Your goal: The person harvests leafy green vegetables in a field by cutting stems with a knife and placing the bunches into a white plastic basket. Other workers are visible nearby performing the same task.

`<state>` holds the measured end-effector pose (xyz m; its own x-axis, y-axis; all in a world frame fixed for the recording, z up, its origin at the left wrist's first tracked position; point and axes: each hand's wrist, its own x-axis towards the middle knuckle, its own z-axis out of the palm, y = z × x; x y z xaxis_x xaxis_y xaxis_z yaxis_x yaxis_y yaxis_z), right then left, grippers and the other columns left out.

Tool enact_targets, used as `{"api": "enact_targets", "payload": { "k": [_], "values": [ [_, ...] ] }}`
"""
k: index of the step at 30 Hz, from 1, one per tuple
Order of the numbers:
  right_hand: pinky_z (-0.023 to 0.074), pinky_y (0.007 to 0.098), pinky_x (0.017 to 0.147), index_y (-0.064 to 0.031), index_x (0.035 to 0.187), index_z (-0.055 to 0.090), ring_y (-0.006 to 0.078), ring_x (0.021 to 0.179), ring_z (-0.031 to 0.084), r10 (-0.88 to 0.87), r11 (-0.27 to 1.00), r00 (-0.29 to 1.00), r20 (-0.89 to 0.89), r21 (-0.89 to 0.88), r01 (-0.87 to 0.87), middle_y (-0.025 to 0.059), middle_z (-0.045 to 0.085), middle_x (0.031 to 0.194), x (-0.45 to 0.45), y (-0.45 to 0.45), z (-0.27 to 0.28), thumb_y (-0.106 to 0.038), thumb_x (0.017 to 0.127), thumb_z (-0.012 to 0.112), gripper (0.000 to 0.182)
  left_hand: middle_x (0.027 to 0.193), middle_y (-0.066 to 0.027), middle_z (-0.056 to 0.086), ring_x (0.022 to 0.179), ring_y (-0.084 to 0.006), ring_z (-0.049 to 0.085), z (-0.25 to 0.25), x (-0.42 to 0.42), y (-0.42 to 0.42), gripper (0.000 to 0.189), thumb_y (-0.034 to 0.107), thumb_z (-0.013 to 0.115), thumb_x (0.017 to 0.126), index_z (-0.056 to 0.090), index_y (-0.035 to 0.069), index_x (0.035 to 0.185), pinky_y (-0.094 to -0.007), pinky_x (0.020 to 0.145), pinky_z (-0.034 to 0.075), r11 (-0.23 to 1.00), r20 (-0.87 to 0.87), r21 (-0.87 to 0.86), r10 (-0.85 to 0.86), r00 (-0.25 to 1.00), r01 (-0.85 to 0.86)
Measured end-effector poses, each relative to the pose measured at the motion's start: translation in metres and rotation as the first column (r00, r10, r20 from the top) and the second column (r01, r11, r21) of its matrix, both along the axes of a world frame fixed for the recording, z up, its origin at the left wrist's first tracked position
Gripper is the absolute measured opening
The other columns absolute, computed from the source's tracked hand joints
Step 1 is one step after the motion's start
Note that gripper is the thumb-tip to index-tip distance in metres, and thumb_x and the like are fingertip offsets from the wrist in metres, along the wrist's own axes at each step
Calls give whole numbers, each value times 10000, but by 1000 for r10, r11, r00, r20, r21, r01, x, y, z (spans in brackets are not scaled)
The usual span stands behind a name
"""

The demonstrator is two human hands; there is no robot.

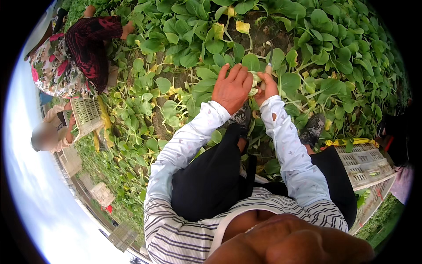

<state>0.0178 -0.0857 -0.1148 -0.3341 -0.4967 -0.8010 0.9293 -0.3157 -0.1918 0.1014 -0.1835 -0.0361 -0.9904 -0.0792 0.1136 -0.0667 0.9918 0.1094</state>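
Observation:
My left hand (232,87) is closed around the stems of a leafy green vegetable (207,79), whose round leaves spread to the left. My right hand (267,86) meets it at the pale stem bases (254,86), and it also grips the light handle of a knife (269,68). The dark, narrow blade points away from me, over the leaves. How the right fingers lie on the stems is partly hidden. Cut or fallen leaves, some of them yellow (243,27), lie on the soil around both hands.
Dense green plants (343,49) grow ahead and to the right. At the right stand stacked plastic crates (366,161). One person (89,49) crouches at the upper left; another person (59,128) holds a crate (86,114). More crates (122,236) stand farther off.

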Motion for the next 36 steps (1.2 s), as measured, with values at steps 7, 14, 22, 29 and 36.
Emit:
{"api": "enact_targets", "payload": {
  "k": [7, 14, 22, 29, 36],
  "values": [
    [292, 243, 366, -121, 841, 481, 101, 384, 396, 59, 970, 983, 176, -241, -15, -2, 519, 629, 14, 21, 5, -155, 788, 540, 87, 1090, -90, 518, 1088, -250, 466, -10, 16, -6, 547, 164, 694, 578, 504, 73, 1083, -452, 965, 310, 994, -38, 42, -101, 994, 102],
    [345, 276, 386, -36, 815, 519, 116, 395, 413, 259, 931, 853, -453, 354, -94, 28, 520, 630, 11, 24, -8, -102, 729, 583, 126, 1008, -156, 556, 910, -324, 558, 6, 10, 0, 512, 179, 664, 615, 478, 61, 1077, -394, 796, 436, 884, 522, 420, -53, 851, -203],
    [428, 449, 613, -47, 927, 493, 378, 702, 560, 876, 445, -104, -472, 871, -206, 187, 583, 746, -6, 3, -32, -347, 774, 583, 348, 959, -159, 551, 777, -324, 604, -11, 9, -43, 319, 122, 637, 614, 505, 34, 891, -422, 675, 468, 973, 406, 170, 74, 911, -155],
    [444, 442, 701, -115, 1028, 520, 381, 798, 573, 902, 424, 15, -431, 882, -207, 180, 607, 868, -41, -51, -72, -333, 800, 551, 317, 1367, -192, 316, 740, -275, 638, -46, -20, -94, 315, 81, 611, 636, 530, 64, 940, -411, 667, 452, 989, 492, -86, 148, 858, -122],
    [427, 309, 831, -120, 1230, 481, 245, 954, 585, 748, 659, 112, -655, 711, -243, 138, 598, 1070, -39, -33, -82, -207, 807, 599, 448, 1438, -117, 186, 835, -255, 622, -54, 11, -141, 437, 97, 664, 607, 535, 118, 1024, -384, 710, 455, 986, 521, -133, 159, 839, -105]
  ]
}}
